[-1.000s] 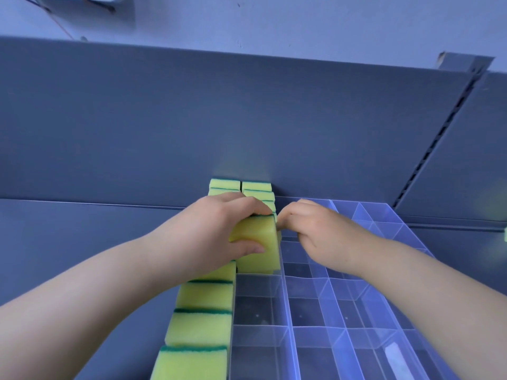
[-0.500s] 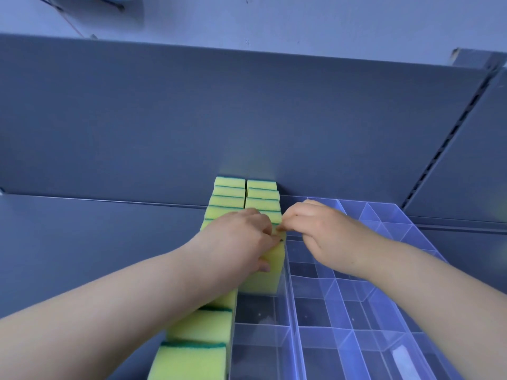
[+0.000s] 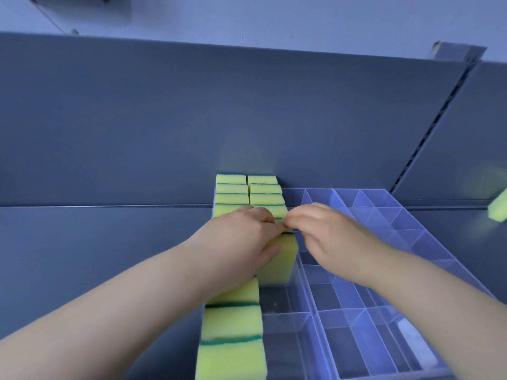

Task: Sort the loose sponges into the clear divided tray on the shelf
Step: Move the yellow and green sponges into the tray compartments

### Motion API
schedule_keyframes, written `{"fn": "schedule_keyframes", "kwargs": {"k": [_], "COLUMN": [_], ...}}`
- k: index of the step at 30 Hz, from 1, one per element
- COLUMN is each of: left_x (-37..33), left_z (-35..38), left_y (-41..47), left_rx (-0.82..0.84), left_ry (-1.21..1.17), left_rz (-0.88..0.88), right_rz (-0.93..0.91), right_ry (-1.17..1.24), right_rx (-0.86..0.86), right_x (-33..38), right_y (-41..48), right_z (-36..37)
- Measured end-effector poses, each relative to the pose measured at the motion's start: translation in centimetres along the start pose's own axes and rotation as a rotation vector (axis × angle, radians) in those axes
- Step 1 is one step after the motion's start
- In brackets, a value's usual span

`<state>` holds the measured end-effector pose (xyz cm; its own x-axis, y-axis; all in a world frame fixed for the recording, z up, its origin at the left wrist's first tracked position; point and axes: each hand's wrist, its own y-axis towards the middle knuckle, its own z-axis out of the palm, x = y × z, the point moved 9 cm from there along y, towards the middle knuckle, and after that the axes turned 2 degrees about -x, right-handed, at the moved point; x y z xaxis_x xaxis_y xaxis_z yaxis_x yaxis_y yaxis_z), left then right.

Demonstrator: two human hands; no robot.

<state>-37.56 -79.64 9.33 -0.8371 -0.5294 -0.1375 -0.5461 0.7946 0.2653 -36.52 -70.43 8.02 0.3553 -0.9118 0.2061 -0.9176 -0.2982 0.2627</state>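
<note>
The left hand (image 3: 247, 237) grasps a yellow sponge (image 3: 279, 261) with a green scrub layer, thumb on its near face and fingers over its top. The sponge stands on edge in the second column from the left of the clear tray (image 3: 411, 237), against the row of packed sponges (image 3: 263, 190) behind it. The right hand (image 3: 329, 237) is curled, its fingertips at the sponge's top right corner beside the left fingertips; I cannot tell whether it pinches the sponge. More sponges fill the left column (image 3: 233, 325). The tray sits on the grey shelf (image 3: 96, 256). A loose sponge (image 3: 499, 208) shows at the right edge. A pale strip (image 3: 417, 344) in a near compartment is too blurred to read.
</note>
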Motion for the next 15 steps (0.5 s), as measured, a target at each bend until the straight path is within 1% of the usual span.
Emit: {"fn": "schedule_keyframes", "kwargs": {"k": [4, 8, 11, 15], "left_x": [1.0, 0.5, -0.7, -5.1], "left_z": [-1.3, -2.9, -3.8, -5.2], "left_y": [-1.7, -3.4, -4.7, -6.3], "left_rx": [-0.077, -0.135, -0.115, -0.186], "left_ry": [-0.073, -0.029, -0.027, -0.002], "left_rz": [0.016, 0.041, -0.044, -0.028], "right_rz": [0.033, 0.096, 0.156, 0.234], "right_ry": [-0.023, 0.033, 0.085, 0.147], "right_rx": [-0.152, -0.236, -0.282, -0.347], "right_x": [1.2, 2.6, 3.4, 3.8], "right_y": [-0.9, -1.8, -3.9, -9.0], "right_z": [-0.9, -2.1, -3.7, -6.2]}}
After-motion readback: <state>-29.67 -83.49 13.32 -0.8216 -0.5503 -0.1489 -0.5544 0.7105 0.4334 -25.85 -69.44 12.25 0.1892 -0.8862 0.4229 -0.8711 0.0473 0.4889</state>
